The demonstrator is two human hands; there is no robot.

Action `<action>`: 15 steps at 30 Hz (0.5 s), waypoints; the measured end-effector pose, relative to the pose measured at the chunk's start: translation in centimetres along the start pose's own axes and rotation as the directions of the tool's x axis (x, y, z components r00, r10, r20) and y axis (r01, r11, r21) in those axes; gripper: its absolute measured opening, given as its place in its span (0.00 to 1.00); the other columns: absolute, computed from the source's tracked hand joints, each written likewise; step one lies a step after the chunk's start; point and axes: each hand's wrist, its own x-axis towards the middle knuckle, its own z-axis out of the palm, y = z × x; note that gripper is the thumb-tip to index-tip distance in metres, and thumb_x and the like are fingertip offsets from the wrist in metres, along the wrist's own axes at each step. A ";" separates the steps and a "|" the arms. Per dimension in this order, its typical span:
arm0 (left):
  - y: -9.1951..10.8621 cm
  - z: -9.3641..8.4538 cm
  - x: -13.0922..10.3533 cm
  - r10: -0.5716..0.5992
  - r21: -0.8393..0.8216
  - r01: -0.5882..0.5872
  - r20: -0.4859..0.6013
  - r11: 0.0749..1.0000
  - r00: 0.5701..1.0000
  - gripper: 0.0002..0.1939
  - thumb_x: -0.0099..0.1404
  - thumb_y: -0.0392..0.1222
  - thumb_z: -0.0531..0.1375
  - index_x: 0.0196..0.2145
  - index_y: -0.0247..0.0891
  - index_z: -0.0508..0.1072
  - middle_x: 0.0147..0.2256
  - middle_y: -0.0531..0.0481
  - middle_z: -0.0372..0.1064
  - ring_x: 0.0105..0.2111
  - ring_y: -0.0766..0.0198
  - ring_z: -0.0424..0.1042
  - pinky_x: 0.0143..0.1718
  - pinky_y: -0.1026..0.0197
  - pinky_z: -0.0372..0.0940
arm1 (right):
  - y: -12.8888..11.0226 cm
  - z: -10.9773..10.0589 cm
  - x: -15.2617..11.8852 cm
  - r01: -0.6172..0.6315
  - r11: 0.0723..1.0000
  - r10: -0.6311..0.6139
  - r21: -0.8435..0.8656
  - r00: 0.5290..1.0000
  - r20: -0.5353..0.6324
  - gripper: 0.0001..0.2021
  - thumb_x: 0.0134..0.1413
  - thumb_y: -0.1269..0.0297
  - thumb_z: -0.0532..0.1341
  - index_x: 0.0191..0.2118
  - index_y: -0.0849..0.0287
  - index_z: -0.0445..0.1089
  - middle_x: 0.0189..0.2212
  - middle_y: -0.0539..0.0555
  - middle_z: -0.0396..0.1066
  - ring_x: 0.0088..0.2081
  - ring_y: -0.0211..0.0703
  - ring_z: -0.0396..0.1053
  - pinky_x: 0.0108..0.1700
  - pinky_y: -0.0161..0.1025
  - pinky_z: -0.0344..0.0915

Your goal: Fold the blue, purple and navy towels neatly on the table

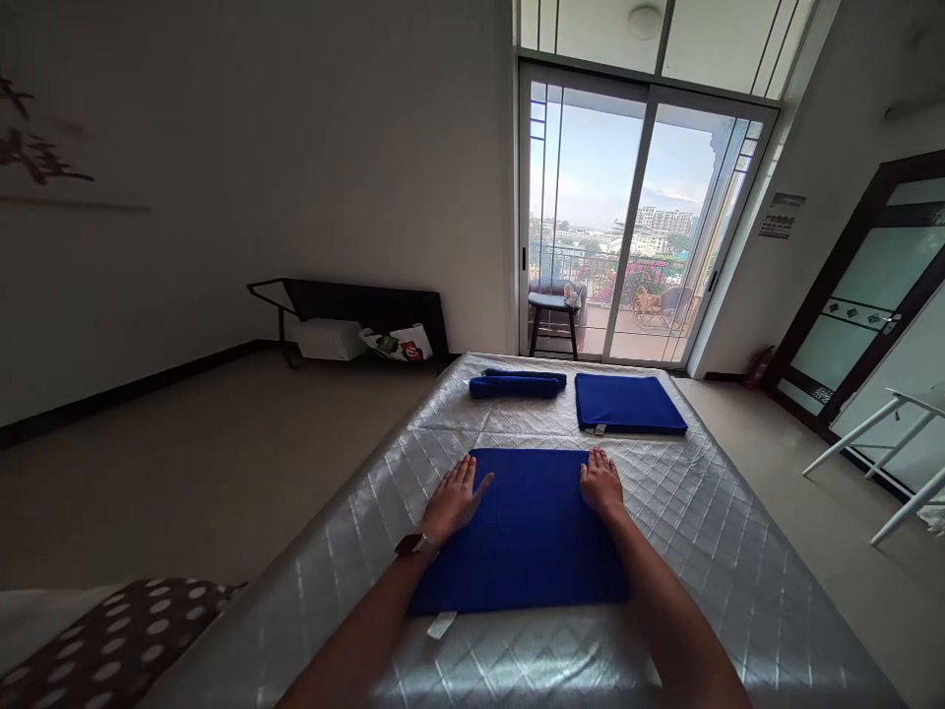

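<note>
A flat blue cloth (528,537) lies spread in front of me on a silver quilted mattress (354,561), with a white tag (441,624) sticking out at its near left edge. My left hand (454,500) rests on the cloth's far left edge, fingers stretched out and thumb apart. On the far right corner lies my right hand (601,481), flat with its fingers extended. Beyond the cloth, a folded blue cloth stack (630,402) sits at the right. To its left is a rolled or narrowly folded blue cloth (517,385).
A brown polka-dot fabric (125,640) is at the lower left. By the wall stands a low black frame (361,300) with a white box (329,340) and a bag (403,343). Beyond the mattress are a stool (553,303) and sliding glass doors (635,226); a white-legged table (878,443) stands right.
</note>
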 end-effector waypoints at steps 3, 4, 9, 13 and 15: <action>0.1 -0.5 -0.3 0.017 -0.009 -0.017 0.001 1.000 1.000 0.45 0.71 0.66 0.34 0.68 0.25 0.55 0.69 0.34 0.49 0.70 0.50 0.48 0.69 0.47 0.47 | -0.2 -0.5 -0.3 -0.009 1.000 0.009 -0.024 1.000 -0.016 0.30 0.69 0.62 0.41 0.71 0.70 0.47 0.72 0.61 0.45 0.72 0.42 0.39 0.70 0.43 0.36; 0.4 -0.6 -0.3 0.020 -0.006 -0.020 0.001 1.000 1.000 0.46 0.71 0.66 0.34 0.68 0.25 0.55 0.69 0.34 0.49 0.70 0.50 0.48 0.69 0.47 0.47 | -0.3 -0.7 -0.5 -0.012 0.999 0.011 -0.036 0.999 -0.031 0.30 0.69 0.63 0.41 0.71 0.70 0.47 0.71 0.61 0.45 0.73 0.42 0.39 0.70 0.44 0.35; 1.2 -1.0 -0.3 0.031 -0.009 -0.031 0.005 0.999 0.999 0.45 0.71 0.65 0.34 0.68 0.24 0.55 0.69 0.33 0.49 0.70 0.50 0.48 0.69 0.47 0.47 | -0.2 -0.7 -2.7 0.002 0.998 -0.008 -0.070 0.996 -0.092 0.30 0.68 0.65 0.41 0.71 0.70 0.48 0.71 0.61 0.46 0.73 0.44 0.39 0.71 0.46 0.32; 1.2 -1.2 -0.3 0.028 0.005 -0.028 -0.007 1.000 1.000 0.43 0.71 0.64 0.35 0.68 0.26 0.56 0.68 0.33 0.51 0.69 0.49 0.49 0.68 0.45 0.48 | 0.1 0.2 -5.4 0.045 0.999 -0.046 -0.028 0.999 -0.028 0.30 0.69 0.60 0.41 0.71 0.68 0.48 0.71 0.61 0.46 0.72 0.45 0.41 0.70 0.45 0.38; 1.1 -1.5 -0.1 0.016 0.024 -0.017 0.022 1.000 1.000 0.44 0.71 0.64 0.36 0.68 0.24 0.55 0.69 0.32 0.49 0.70 0.49 0.48 0.68 0.46 0.47 | 0.1 0.4 -6.4 0.056 0.998 -0.056 -0.016 0.998 -0.007 0.30 0.69 0.58 0.41 0.72 0.67 0.47 0.71 0.60 0.44 0.72 0.45 0.42 0.70 0.44 0.39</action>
